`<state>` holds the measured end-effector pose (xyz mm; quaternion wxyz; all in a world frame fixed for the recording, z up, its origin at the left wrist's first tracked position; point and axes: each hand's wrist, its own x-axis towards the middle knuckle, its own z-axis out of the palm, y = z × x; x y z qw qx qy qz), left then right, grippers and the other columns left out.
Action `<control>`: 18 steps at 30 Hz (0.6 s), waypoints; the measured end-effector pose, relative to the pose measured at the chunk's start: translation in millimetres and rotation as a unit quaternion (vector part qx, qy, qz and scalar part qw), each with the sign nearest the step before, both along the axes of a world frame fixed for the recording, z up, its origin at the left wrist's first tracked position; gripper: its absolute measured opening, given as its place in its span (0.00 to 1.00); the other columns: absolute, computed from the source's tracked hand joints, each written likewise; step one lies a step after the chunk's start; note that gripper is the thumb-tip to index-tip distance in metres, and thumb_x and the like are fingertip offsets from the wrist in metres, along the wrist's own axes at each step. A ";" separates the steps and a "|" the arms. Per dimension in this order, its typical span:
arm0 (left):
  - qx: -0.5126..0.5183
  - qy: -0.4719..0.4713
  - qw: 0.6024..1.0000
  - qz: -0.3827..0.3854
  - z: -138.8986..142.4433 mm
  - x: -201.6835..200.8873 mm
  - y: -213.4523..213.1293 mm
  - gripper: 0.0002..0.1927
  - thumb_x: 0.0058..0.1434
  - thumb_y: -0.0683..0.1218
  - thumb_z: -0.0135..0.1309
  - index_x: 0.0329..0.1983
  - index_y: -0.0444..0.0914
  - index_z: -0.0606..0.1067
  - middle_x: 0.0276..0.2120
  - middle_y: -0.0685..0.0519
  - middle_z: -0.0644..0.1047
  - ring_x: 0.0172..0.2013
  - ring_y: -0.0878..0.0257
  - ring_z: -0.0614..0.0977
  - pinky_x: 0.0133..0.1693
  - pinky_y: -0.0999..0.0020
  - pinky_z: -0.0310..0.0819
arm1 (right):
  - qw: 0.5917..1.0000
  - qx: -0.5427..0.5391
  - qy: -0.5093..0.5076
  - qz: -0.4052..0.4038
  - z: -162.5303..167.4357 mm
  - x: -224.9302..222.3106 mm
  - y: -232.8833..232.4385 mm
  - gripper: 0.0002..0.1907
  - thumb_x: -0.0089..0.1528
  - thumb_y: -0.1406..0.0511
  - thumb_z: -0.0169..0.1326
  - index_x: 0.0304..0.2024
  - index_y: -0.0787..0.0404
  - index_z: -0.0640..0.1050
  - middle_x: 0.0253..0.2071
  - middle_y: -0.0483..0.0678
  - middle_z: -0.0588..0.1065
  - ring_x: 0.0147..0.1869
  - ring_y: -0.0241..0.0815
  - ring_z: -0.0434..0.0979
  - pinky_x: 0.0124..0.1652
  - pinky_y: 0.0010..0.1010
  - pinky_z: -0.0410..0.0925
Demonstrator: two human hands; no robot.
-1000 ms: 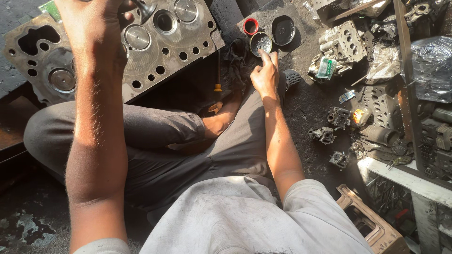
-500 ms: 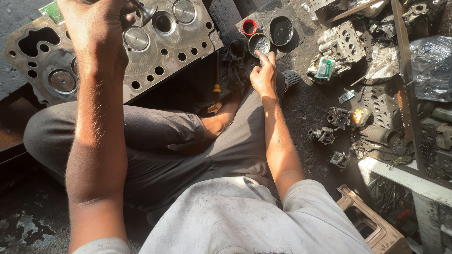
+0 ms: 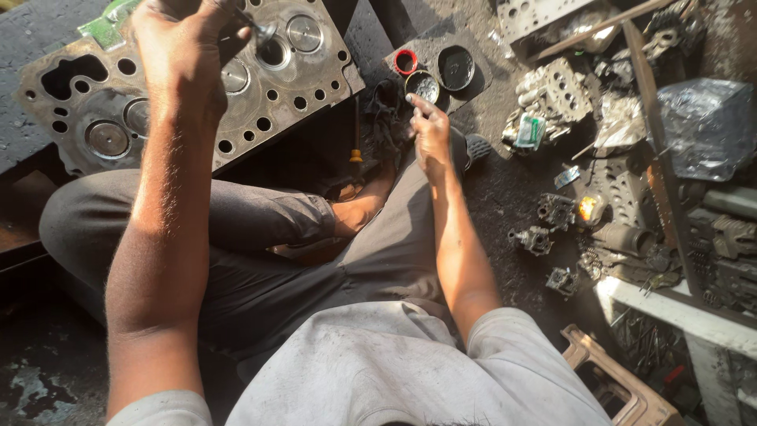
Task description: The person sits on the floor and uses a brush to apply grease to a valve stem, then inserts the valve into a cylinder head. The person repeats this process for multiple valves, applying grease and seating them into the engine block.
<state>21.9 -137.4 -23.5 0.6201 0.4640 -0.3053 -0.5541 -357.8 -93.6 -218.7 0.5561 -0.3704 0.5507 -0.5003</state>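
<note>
My left hand [image 3: 185, 55] is raised over a grey metal cylinder head [image 3: 315, 75] and grips a dark engine valve [image 3: 262, 31] by its stem, with the valve's round head next to one of the ports. My right hand [image 3: 430, 130] reaches forward over my crossed legs. Its fingers are stretched out, and the fingertips touch the near edge of a small open round tin [image 3: 422, 85]. Just beyond the tin lie a red cap [image 3: 405, 61] and a black lid [image 3: 456, 67], all on a dark slab.
A screwdriver with an orange handle [image 3: 356, 142] lies by my bare foot. Greasy engine parts [image 3: 552, 99], small castings [image 3: 532, 239] and a crumpled plastic bag [image 3: 706, 126] litter the ground on the right. A brown plastic stool [image 3: 623, 379] stands at lower right.
My right hand's fingers have shifted a little leftwards along the tin's near edge. The left hand still holds the valve over the cylinder head.
</note>
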 end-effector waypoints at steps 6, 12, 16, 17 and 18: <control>-0.055 0.119 0.990 -0.057 3.8 -19.2 5.1 0.05 0.71 0.37 0.62 0.47 0.31 0.79 0.39 0.49 0.82 0.38 0.62 0.84 0.43 0.67 0.83 | 0.927 -0.022 -0.370 0.066 63.0 33.4 19.6 0.43 0.50 0.74 0.44 0.71 0.70 0.64 0.36 0.43 0.61 0.34 0.36 0.60 0.38 0.29 0.61; -0.103 0.067 0.985 -0.120 35.6 -45.1 32.2 0.14 0.67 0.38 0.62 0.55 0.32 0.77 0.41 0.49 0.82 0.40 0.63 0.85 0.46 0.68 0.85 | 0.898 -0.106 -0.371 0.209 147.5 76.5 45.2 0.53 0.50 0.74 0.45 0.80 0.58 0.51 0.38 0.44 0.66 0.39 0.40 0.65 0.42 0.30 0.62; -0.182 -0.077 0.969 -0.152 67.3 -41.1 52.0 0.16 0.66 0.36 0.65 0.56 0.30 0.77 0.45 0.48 0.83 0.45 0.64 0.85 0.50 0.67 0.84 | 0.916 -0.204 -0.192 0.286 177.5 99.4 39.5 0.54 0.59 0.74 0.44 0.84 0.47 0.39 0.38 0.49 0.73 0.39 0.40 0.70 0.43 0.28 0.65; -0.205 -0.134 0.958 -0.152 75.2 -35.5 54.6 0.16 0.66 0.36 0.65 0.56 0.30 0.78 0.45 0.48 0.83 0.46 0.64 0.85 0.50 0.67 0.83 | 0.909 -0.230 -0.180 0.298 180.6 107.1 35.2 0.55 0.59 0.75 0.44 0.83 0.46 0.35 0.39 0.50 0.74 0.38 0.39 0.71 0.43 0.28 0.66; -0.218 -0.116 0.958 -0.149 82.4 -28.8 55.8 0.16 0.66 0.35 0.64 0.56 0.30 0.77 0.45 0.48 0.83 0.46 0.64 0.85 0.51 0.67 0.84 | 0.900 -0.255 -0.172 0.310 181.6 117.6 30.6 0.56 0.59 0.75 0.43 0.82 0.45 0.32 0.40 0.51 0.74 0.38 0.38 0.72 0.42 0.28 0.67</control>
